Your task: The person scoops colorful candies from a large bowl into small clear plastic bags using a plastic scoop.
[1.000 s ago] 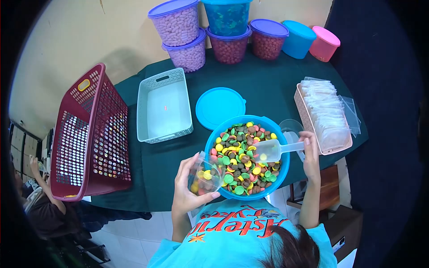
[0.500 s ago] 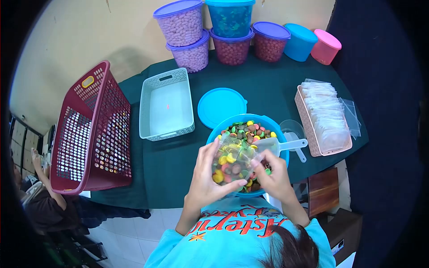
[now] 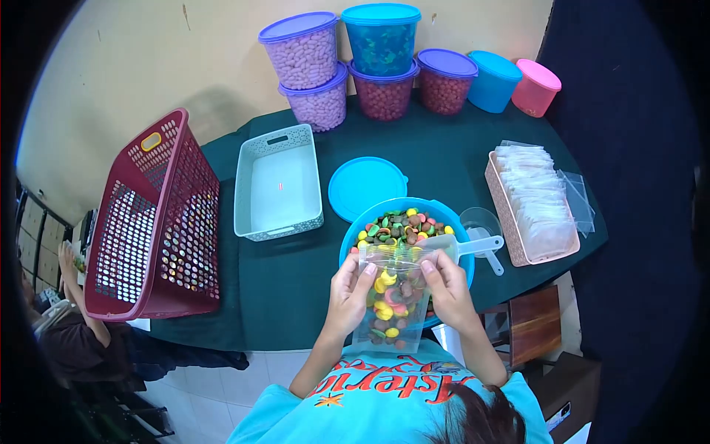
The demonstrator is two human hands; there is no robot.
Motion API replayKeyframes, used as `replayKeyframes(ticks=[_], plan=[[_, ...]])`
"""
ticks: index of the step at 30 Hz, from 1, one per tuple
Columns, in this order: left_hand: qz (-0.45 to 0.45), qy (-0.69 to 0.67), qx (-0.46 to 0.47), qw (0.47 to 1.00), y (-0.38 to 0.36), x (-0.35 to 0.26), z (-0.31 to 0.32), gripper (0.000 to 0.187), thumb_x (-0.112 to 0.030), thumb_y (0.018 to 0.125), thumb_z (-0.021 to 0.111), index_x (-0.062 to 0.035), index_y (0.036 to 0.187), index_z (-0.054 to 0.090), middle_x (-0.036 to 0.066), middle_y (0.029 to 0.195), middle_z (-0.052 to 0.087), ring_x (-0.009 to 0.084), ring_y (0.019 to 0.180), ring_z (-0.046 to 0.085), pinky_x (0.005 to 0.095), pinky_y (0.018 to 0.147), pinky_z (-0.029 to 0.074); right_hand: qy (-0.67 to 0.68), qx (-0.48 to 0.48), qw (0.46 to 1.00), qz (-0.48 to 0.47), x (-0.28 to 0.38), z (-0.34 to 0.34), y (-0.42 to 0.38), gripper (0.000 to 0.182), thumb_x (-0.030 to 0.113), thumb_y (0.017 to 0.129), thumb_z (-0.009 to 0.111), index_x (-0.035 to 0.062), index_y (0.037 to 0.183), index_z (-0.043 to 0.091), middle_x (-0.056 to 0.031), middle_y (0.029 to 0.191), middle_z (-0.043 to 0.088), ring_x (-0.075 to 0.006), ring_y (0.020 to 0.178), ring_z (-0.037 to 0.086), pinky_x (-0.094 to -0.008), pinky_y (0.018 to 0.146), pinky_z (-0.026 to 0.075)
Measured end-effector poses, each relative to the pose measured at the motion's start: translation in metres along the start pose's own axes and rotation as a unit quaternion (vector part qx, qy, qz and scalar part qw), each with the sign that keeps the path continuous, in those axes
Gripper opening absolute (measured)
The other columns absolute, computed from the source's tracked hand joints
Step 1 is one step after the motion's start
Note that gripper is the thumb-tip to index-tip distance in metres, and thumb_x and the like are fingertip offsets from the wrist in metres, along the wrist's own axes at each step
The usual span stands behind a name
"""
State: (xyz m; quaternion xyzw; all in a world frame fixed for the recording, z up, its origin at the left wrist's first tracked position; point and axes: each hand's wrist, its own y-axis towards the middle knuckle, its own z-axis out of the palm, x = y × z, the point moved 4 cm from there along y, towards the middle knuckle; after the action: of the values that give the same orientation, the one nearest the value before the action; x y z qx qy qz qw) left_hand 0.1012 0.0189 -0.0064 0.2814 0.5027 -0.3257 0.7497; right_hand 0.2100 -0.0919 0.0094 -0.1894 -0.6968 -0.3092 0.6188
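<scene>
At the dark-green tablecloth [image 3: 285, 296], left hand [image 3: 346, 297] and right hand [image 3: 450, 293] pinch the upper sides of a clear plastic snack pouch [image 3: 390, 309], probably light, limp, slippery; best held there

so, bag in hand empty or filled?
Partly filled: colourful pieces show through the clear bag between the left hand and right hand.

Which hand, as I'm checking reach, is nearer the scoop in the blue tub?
Right. The right hand, at the clear bag's right side, is just on the near side of the scoop; the left hand is farther left, across the bag.
</scene>
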Motion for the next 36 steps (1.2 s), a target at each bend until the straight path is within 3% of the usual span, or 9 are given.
replayKeyframes(ticks=[5,7,14,17,21,24,30,33,36], plan=[[0.001,0.011,-0.03,0.999,-0.001,0.0,0.001,0.017,-0.01,0.087,0.047,0.0014,0.099,0.049,0.006,0.095,0.055,0.0081,0.089,0.051,0.0227,0.079,0.04,-0.011,-0.027,1.0,0.006,-0.003,0.009,-0.003,0.015,0.011,0.086,0.045,-0.0002,0.077,0.048,-0.005,0.063,0.055,-0.0079,0.055,0.049,-0.0228,0.05,0.038],[0.02,0.033,-0.059,0.998,-0.003,0.001,-0.002,0.009,-0.009,0.086,0.047,-0.0013,0.088,0.052,0.004,0.086,0.057,0.0064,0.077,0.052,0.0206,0.071,0.042,-0.038,-0.036,0.998,-0.027,-0.006,0.011,-0.005,0.014,0.01,0.086,0.046,-0.0003,0.076,0.048,-0.0044,0.06,0.053,-0.0077,0.052,0.047,-0.0238,0.048,0.037],[0.039,0.031,-0.062,0.997,-0.017,-0.003,-0.007,0.01,-0.008,0.085,0.05,0.0015,0.085,0.053,0.004,0.082,0.058,0.005,0.074,0.052,0.0199,0.067,0.042,-0.063,-0.031,0.997,-0.019,-0.005,0.017,-0.016,0.016,0.01,0.086,0.045,0.0004,0.074,0.047,-0.0024,0.057,0.05,-0.0064,0.052,0.046,-0.0233,0.048,0.037],[0.027,0.023,-0.048,0.998,-0.025,-0.005,-0.001,0.013,-0.012,0.085,0.049,0.0004,0.09,0.051,0.006,0.088,0.057,0.0086,0.083,0.051,0.023,0.076,0.04,0.105,0.0,0.994,0.008,-0.001,0.026,-0.024,0.016,0.017,0.089,0.04,0.0024,0.089,0.046,-0.0034,0.078,0.053,-0.0054,0.07,0.047,-0.0189,0.06,0.039],[0.013,0.015,-0.047,0.999,-0.04,0.003,0.006,0.018,-0.016,0.086,0.047,-0.0009,0.096,0.048,0.006,0.092,0.054,0.0109,0.089,0.049,0.0252,0.081,0.037,0.152,0.026,0.986,0.059,0.001,0.031,-0.037,0.016,0.015,0.088,0.04,0.0023,0.095,0.045,-0.0051,0.084,0.053,-0.0063,0.072,0.048,-0.0198,0.062,0.041],[0.022,-0.009,-0.061,0.998,-0.052,-0.001,0.013,0.017,-0.015,0.085,0.048,-0.0011,0.095,0.048,0.006,0.092,0.054,0.0106,0.088,0.049,0.0252,0.08,0.037,0.15,0.026,0.988,0.027,-0.003,0.03,-0.044,0.018,0.014,0.088,0.042,0.0,0.098,0.046,-0.0056,0.084,0.054,-0.0072,0.07,0.052,-0.0212,0.062,0.044],[0.055,0.024,-0.068,0.996,-0.079,-0.003,0.035,0.014,-0.012,0.084,0.051,-0.0015,0.092,0.049,0.004,0.086,0.054,0.0082,0.081,0.05,0.0225,0.073,0.039,0.168,0.03,0.985,0.035,0.009,0.017,-0.07,0.015,0.013,0.086,0.047,0.0002,0.094,0.049,-0.0057,0.084,0.055,-0.0054,0.067,0.052,-0.0194,0.057,0.044],[0.018,0.005,-0.052,0.998,-0.096,0.006,0.041,0.009,-0.01,0.083,0.052,-0.0015,0.083,0.053,0.003,0.081,0.054,0.0074,0.079,0.05,0.0217,0.071,0.039,0.135,0.037,0.989,0.046,0.009,0.001,-0.087,0.012,0.011,0.085,0.05,-0.0004,0.088,0.052,-0.0047,0.079,0.056,-0.0057,0.063,0.053,-0.0194,0.054,0.045],[-0.027,0.011,-0.057,0.998,-0.116,0.021,0.048,0.009,-0.011,0.082,0.053,-0.002,0.083,0.053,0.002,0.08,0.054,0.0079,0.079,0.05,0.0219,0.071,0.04,0.116,0.024,0.991,0.064,0.003,-0.008,-0.113,0.009,0.008,0.083,0.052,-0.0009,0.082,0.053,-0.0028,0.071,0.056,-0.0057,0.062,0.053,-0.0196,0.053,0.045]])
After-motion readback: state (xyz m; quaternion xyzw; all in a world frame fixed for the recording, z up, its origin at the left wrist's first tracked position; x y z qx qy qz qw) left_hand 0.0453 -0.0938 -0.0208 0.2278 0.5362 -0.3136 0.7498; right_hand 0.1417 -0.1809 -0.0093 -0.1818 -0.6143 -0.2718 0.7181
